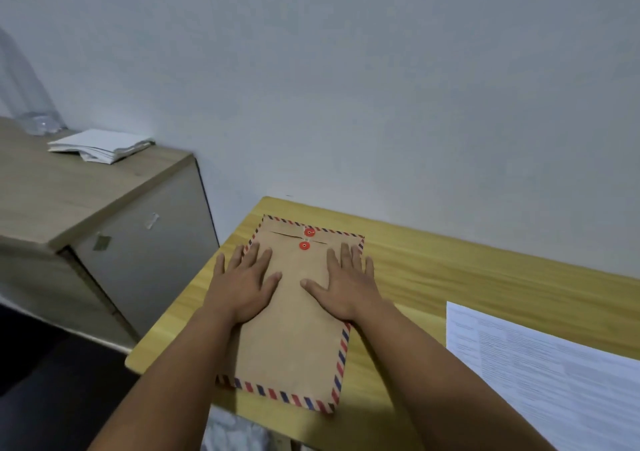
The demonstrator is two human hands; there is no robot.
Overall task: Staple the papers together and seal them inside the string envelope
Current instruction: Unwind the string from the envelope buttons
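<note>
A pale, smooth wall (pixel 346 69) fills the upper view. Below it on the left stands a boxy cabinet (pixel 86 208) with a matte wood-grain top, carrying a loose stack of white sheets (pixel 100 145). To the right runs the yellow wood-grain surface (pixel 450 270), its near-left corner rounded. A white printed page (pixel 540 367) lies flat at its right end, well apart from the string envelope (pixel 294 339). That envelope, flat brown kraft paper edged in red and blue stripes, rests lengthwise near the surface's left end, flap toward the wall. The left hand (pixel 242 288) and right hand (pixel 346 284) both lie palm-down on its upper half, each grip spread flat with fingers apart, pinching nothing. Between and just beyond the fingertips sit two round red discs (pixel 306 239), one on the flap, one below it.
</note>
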